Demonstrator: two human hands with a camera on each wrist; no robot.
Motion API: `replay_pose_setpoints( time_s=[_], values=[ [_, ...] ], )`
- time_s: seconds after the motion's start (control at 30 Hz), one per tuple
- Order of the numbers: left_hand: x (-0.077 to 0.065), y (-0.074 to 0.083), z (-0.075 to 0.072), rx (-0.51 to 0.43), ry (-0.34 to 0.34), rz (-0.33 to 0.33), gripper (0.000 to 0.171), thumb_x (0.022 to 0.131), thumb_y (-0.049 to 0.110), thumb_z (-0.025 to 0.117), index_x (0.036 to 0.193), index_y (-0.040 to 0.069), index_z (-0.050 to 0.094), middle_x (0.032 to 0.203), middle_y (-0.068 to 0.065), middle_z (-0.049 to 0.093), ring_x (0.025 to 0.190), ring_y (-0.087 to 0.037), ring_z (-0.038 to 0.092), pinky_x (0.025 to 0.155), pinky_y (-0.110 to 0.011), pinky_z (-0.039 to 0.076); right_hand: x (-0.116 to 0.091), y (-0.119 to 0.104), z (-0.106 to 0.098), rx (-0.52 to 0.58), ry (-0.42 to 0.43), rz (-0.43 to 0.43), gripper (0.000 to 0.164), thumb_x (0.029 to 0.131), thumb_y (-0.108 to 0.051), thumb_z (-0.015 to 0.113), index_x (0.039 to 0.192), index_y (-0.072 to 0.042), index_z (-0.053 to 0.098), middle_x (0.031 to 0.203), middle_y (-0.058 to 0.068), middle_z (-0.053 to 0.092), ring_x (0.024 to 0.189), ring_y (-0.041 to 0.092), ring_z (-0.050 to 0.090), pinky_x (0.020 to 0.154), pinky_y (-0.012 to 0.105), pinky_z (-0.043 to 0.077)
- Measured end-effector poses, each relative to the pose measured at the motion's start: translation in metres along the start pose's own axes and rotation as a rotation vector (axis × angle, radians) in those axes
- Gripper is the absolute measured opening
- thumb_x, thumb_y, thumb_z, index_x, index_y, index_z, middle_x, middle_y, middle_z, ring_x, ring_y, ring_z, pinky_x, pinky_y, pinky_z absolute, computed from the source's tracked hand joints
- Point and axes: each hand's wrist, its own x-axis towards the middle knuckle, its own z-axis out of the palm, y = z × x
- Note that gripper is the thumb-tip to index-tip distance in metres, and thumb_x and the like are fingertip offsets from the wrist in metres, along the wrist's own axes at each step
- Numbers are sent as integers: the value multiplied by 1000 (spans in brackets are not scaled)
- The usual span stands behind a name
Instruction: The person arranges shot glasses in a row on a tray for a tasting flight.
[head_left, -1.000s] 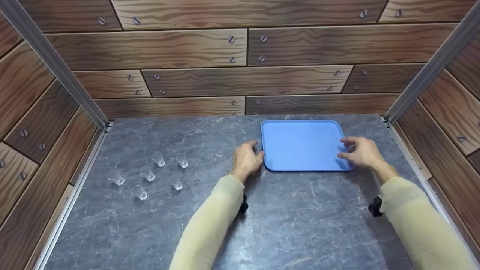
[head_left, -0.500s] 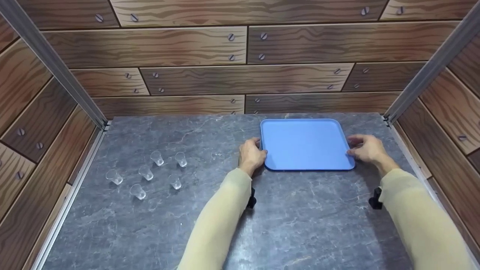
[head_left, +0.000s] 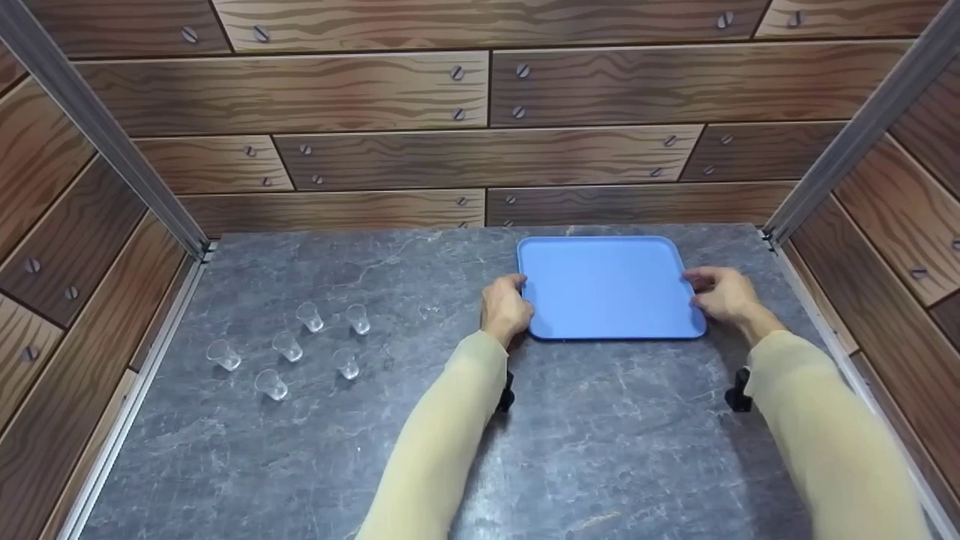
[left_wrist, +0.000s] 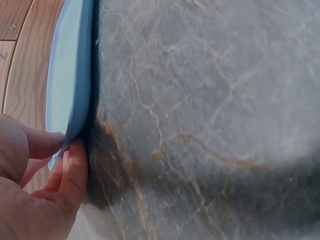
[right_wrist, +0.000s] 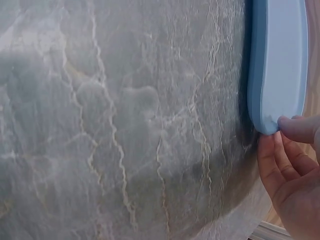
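Note:
A blue rectangular tray (head_left: 607, 289) lies at the back right of the dark marbled table. My left hand (head_left: 506, 306) pinches its left rim, the thumb over the edge and the fingers at its underside, as the left wrist view shows on the tray's rim (left_wrist: 80, 85). Opposite it, my right hand (head_left: 726, 294) grips the right rim between thumb and fingers. In the right wrist view the thumb (right_wrist: 295, 127) lies on top of the tray edge (right_wrist: 260, 75), with the other fingers below.
Several small clear plastic cups (head_left: 287, 347) stand on the table's left part. Another clear, hard-to-see thing (head_left: 430, 310) lies left of my left hand. Wood-patterned walls (head_left: 337, 94) and metal posts (head_left: 97, 127) enclose the table at the back and sides.
Both hands have closed in on the tray's side rims and now grip them; the right hand first drew back off the tray to its edge. The tray stays in about the same place.

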Motion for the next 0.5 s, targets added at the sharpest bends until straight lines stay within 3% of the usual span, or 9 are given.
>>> replay_pose_setpoints(
  time_s=[0.23, 0.5],
  values=[
    [-3, 5, -7, -10, -38, -35, 58, 95, -1, 67, 149, 18, 74, 147, -6, 77, 146, -27, 67, 121, -42, 57, 2, 2, 2, 24, -4, 21, 54, 100, 2, 66, 154, 7, 61, 142, 39, 67, 128, 43, 65, 76, 12, 50],
    [29, -19, 8, -51, -73, -19, 60, 91, 1, 69, 146, 23, 77, 135, -1, 82, 133, -20, 72, 115, -37, 60, 4, 3, 2, 70, 6, 58, 54, 99, 4, 67, 153, 7, 62, 137, 36, 66, 108, 24, 64, 70, 16, 56]
  ],
)
